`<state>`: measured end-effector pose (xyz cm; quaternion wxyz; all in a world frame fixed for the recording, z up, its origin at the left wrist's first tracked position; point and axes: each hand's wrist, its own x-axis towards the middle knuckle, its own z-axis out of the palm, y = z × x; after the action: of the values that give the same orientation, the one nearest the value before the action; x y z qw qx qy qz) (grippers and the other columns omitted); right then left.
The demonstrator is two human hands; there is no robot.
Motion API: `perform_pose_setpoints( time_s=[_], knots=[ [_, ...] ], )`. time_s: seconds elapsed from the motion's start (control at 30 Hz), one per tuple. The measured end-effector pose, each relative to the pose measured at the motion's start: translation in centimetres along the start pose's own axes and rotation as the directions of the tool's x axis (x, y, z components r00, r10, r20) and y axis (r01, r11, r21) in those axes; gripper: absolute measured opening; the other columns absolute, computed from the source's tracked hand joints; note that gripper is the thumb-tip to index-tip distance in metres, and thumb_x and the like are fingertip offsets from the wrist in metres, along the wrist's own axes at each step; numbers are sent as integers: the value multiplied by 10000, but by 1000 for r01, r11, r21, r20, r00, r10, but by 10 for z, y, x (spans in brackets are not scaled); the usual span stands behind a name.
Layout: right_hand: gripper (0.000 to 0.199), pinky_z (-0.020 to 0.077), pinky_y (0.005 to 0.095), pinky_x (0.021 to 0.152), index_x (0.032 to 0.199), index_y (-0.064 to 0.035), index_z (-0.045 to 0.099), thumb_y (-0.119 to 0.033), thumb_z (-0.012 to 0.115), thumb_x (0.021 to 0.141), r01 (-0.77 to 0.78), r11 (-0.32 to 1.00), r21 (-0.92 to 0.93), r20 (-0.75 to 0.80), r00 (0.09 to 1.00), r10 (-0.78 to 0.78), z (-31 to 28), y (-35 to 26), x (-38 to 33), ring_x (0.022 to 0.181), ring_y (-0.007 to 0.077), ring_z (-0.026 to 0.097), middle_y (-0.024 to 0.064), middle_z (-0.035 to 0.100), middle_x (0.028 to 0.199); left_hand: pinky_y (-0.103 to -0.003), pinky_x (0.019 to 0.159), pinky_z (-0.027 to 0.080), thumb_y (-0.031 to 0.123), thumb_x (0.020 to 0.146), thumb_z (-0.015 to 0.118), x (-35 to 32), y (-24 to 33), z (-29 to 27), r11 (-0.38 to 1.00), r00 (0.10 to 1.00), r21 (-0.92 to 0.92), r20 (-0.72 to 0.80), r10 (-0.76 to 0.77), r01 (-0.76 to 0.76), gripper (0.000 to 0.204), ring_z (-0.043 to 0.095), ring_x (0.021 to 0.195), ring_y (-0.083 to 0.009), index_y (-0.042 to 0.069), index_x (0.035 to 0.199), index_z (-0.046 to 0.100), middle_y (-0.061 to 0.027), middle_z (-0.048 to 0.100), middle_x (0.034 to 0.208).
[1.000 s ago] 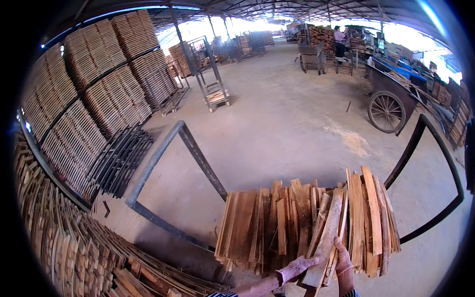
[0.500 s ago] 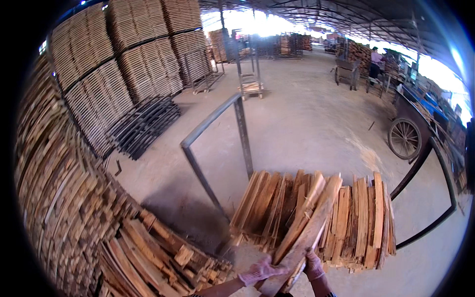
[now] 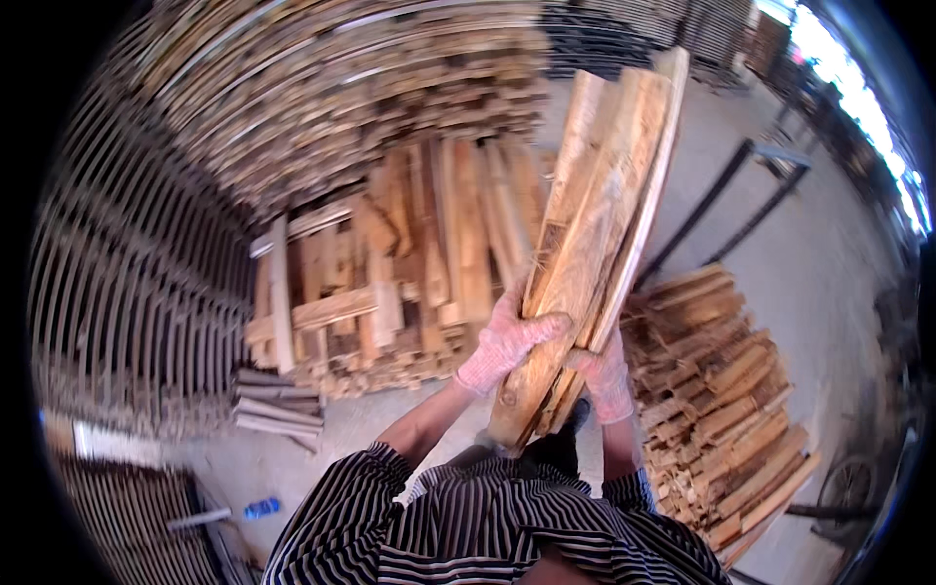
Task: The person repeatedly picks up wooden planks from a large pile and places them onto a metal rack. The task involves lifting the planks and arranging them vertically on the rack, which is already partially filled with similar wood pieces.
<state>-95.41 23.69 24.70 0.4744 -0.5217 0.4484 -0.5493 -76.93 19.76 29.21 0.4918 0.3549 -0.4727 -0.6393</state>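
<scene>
Both my hands wear pale pink knit gloves and grip a bundle of several rough wooden boards, held at a slant in front of my body. My left hand wraps the bundle's left side, its thumb across the front board. On the right side, my right hand clasps the boards, with some fingers hidden behind them. Beyond my left hand lies a low pile of loose boards. To the right of my right hand is the stack of short boards by the metal frame.
A tall stack of timber rises at the back left. Slatted racks line the left side. A metal frame stands upright behind the right-hand stack. A few poles and a blue bottle lie on the floor at lower left.
My view has swung left and down, toward the low board pile. The boards in my hands have come off the frame's stack and are now lifted up before me.
</scene>
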Motion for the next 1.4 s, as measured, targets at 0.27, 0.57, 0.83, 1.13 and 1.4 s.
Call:
perform_pose_setpoints(
  time_s=[0.27,0.57,0.83,1.13,1.4],
  knots=[
    [994,507,403,1101,1629,-33,128,9,772,873,-351,840,414,380,905,191,190,5,62,1256,283,613,226,551,1433,-390,982,543,271,885,833,-62,50,-146,968,817,-246,-568,-95,-58,855,634,1163,-276,-79,1502,358,-194,616,1333],
    [1113,222,422,1266,1591,113,87,-484,726,902,-449,889,96,498,795,347,361,95,117,1513,404,308,345,255,1620,-326,880,601,413,974,706,-60,65,-333,946,805,-297,-525,-276,131,535,711,984,-198,11,1319,626,-121,719,1155],
    [986,421,484,1153,1614,28,92,-547,579,978,40,743,-668,315,920,233,481,118,200,1422,513,405,405,293,1566,-343,911,538,435,983,674,7,-24,-580,850,823,390,-562,-86,355,555,688,1063,-256,-30,1282,630,-144,720,1189],
    [787,465,501,1083,1612,-122,236,-242,637,946,131,688,-714,237,970,61,475,192,227,1314,474,501,282,434,1504,-469,975,524,481,808,827,-19,4,-611,270,634,743,-666,392,613,958,638,1174,-418,18,1514,373,-261,627,1300],
    [675,409,334,1171,1489,-71,494,65,655,849,52,911,-408,205,978,36,477,118,227,1378,258,532,168,567,1475,-338,960,519,213,850,815,-109,-22,-722,857,621,203,-767,-162,473,611,670,1147,-298,-42,1310,504,-214,695,1223]
  ],
)
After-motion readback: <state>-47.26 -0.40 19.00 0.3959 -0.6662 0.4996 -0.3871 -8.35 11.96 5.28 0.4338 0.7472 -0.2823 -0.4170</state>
